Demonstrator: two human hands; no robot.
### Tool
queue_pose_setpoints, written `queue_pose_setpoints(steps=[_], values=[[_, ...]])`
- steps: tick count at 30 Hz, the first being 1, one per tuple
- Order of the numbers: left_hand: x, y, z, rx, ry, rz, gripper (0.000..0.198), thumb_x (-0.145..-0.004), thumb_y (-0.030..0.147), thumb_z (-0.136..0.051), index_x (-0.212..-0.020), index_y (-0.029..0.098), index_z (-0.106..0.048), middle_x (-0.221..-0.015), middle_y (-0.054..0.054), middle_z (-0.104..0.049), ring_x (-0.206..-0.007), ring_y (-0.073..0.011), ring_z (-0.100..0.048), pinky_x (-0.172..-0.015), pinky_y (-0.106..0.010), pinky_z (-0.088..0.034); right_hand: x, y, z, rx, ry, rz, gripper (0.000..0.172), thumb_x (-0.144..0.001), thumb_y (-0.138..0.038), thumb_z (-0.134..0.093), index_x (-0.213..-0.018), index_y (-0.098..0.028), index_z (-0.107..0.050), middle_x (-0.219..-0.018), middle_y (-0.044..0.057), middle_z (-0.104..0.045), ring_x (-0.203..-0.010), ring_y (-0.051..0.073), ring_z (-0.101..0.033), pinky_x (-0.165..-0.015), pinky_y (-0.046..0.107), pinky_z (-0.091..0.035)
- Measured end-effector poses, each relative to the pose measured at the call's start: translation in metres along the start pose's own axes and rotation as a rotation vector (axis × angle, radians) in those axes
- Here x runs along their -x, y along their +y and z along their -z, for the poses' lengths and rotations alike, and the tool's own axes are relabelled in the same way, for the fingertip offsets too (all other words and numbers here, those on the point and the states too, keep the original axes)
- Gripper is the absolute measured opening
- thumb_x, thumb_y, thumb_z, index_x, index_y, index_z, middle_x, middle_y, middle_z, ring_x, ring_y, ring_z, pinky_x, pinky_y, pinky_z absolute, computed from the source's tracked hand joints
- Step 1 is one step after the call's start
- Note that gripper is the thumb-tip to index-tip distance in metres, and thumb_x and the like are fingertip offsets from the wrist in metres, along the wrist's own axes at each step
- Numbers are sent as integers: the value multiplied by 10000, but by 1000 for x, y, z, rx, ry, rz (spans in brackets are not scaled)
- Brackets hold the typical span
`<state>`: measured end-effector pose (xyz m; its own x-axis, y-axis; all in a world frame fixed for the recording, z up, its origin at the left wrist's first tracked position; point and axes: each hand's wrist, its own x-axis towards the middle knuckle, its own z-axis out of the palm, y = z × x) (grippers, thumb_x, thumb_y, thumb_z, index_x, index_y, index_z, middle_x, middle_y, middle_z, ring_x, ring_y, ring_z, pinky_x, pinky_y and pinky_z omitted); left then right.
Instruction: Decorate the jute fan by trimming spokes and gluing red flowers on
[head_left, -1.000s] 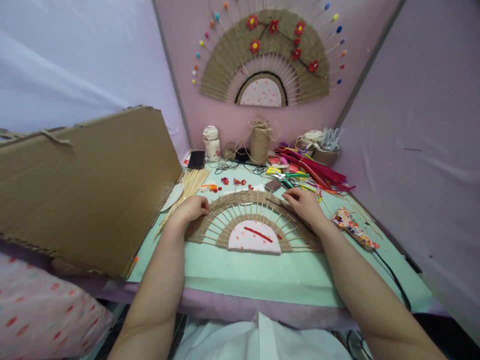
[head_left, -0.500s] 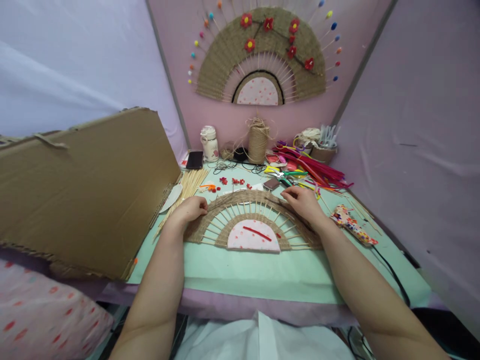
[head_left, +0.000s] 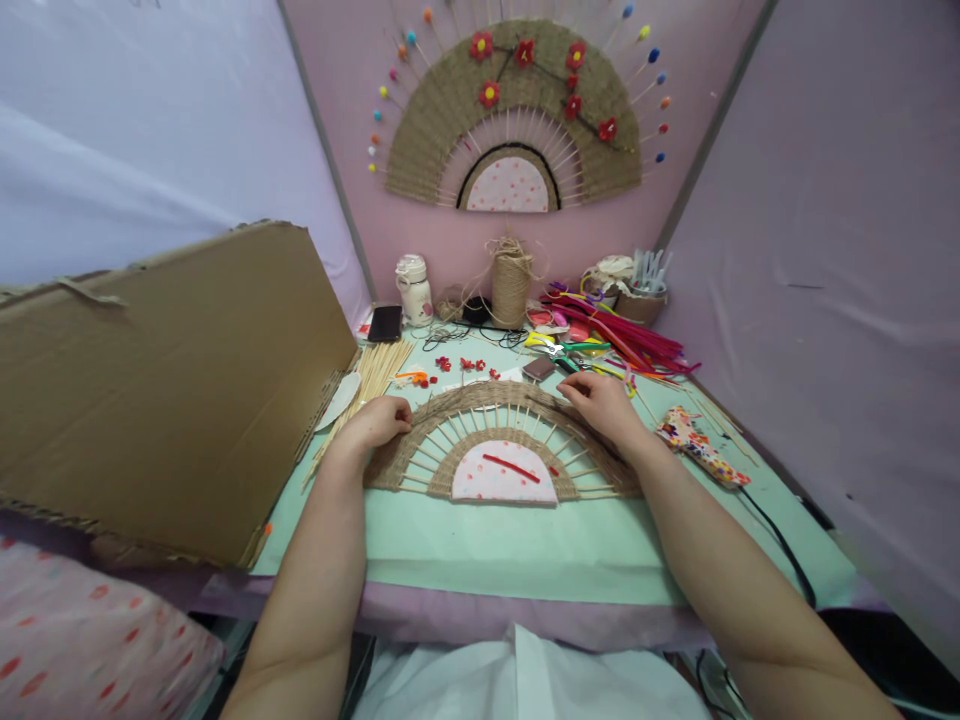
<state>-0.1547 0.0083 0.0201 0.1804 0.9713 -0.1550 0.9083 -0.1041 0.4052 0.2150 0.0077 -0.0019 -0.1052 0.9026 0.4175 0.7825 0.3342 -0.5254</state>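
Note:
A half-round fan of wooden sticks woven with brown twine (head_left: 495, 420) lies flat on the green table (head_left: 510, 545). Its centre is a pink dotted half-disc (head_left: 504, 480) with a red strip across it. My left hand (head_left: 379, 420) rests on the fan's left outer band, fingers curled onto the twine. My right hand (head_left: 600, 398) presses on the right outer band, fingers bent and pinching at the weave. What the fingertips hold, if anything, is too small to see.
A big cardboard sheet (head_left: 165, 380) leans at the left. Loose skewers (head_left: 375, 375) lie beside it. At the back stand a twine spool (head_left: 511, 285), a small jar (head_left: 415, 288), a phone (head_left: 385, 322), pipe cleaners (head_left: 630, 345) and scissors. A finished fan (head_left: 514, 115) hangs on the wall.
Both hands stay on the fan's outer band with hardly any shift. The view has tilted slightly, so everything sits a little lower and to the left.

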Motion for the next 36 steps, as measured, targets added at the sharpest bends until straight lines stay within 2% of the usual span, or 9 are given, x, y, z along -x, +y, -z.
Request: queue_pose_setpoints(steps=[21,31,36], values=[[0,-6,4,17,-26,-6,69,-650,252,-576,-695,211,-608,-633,10,-617,-636,-163,-550,-584,-257,-367,1,-2,4,1,7,-11,213,-838,-317,-550,-808,-193,-721,-798,55,-735,-704,189,-635,-656,288,-420],[2,-5,1,94,14,-20,75,-603,269,-593,-654,218,-617,-616,4,-615,-615,-169,-539,-563,-263,-358,-1,-1,6,5,28,-21,223,-841,-322,-543,-810,-199,-726,-803,59,-736,-724,199,-638,-663,296,-427],[4,-2,2,52,17,-33,69,-616,266,-573,-643,218,-615,-624,-3,-620,-624,-174,-535,-569,-268,-350,-1,1,6,-7,34,-30,227,-836,-334,-544,-802,-199,-724,-797,59,-731,-713,197,-630,-664,298,-422]])
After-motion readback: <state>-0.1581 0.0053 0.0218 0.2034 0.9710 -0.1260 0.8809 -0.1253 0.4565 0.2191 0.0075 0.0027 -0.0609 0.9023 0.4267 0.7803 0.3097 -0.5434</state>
